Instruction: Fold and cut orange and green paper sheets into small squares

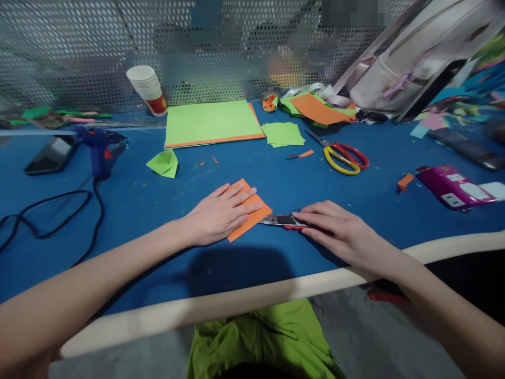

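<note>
My left hand (216,216) lies flat with its fingers spread over an orange paper piece (258,212) on the blue table. My right hand (339,229) has its fingers around a red and black utility knife (286,220). The knife lies low over the tabletop, its metal tip at the right corner of the orange paper. Beyond my left hand sits a folded green paper (164,163).
Green sheets (213,123) lie at the back, beside small green squares (283,133). Scissors (341,158) rest to the right, a purple packet (453,187) further right. A blue glue gun (98,150) with its cable is left, near stacked paper cups (148,89).
</note>
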Action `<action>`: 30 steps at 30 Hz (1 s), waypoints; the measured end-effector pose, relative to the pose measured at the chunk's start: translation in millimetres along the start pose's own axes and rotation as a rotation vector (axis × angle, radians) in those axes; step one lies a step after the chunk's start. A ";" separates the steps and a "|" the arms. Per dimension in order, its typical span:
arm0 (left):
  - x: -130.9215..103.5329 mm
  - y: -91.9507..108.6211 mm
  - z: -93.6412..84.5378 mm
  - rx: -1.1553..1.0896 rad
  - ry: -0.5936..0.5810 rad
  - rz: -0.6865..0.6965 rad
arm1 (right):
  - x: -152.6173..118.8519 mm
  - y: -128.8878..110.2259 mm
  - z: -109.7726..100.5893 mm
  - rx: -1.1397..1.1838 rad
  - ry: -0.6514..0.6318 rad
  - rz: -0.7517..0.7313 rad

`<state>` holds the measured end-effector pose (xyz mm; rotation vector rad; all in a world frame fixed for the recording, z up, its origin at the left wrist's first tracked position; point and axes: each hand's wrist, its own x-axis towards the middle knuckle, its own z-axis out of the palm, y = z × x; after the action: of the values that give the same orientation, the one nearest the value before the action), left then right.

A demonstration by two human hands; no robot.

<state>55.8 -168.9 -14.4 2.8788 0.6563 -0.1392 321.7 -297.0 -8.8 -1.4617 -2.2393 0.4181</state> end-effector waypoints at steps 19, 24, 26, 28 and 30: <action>-0.4 -2.0 3.1 0.013 0.023 0.005 | 2.6 0.2 -1.0 -0.015 -0.012 -0.036; -0.6 -2.3 2.8 0.010 0.024 0.005 | 0.5 -0.8 0.6 -0.016 0.007 -0.053; -0.5 -2.0 2.2 0.010 0.019 0.001 | -0.1 -1.3 0.8 -0.019 -0.012 -0.053; -0.4 -1.7 1.6 0.009 0.010 -0.004 | -0.3 -2.1 0.9 -0.025 -0.018 -0.050; -0.3 -1.4 1.3 0.006 0.006 -0.006 | -0.2 -3.0 1.0 -0.030 -0.007 -0.056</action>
<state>54.8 -168.1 -15.9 2.8842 0.6663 -0.1332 318.9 -298.5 -8.3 -1.4105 -2.2956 0.3737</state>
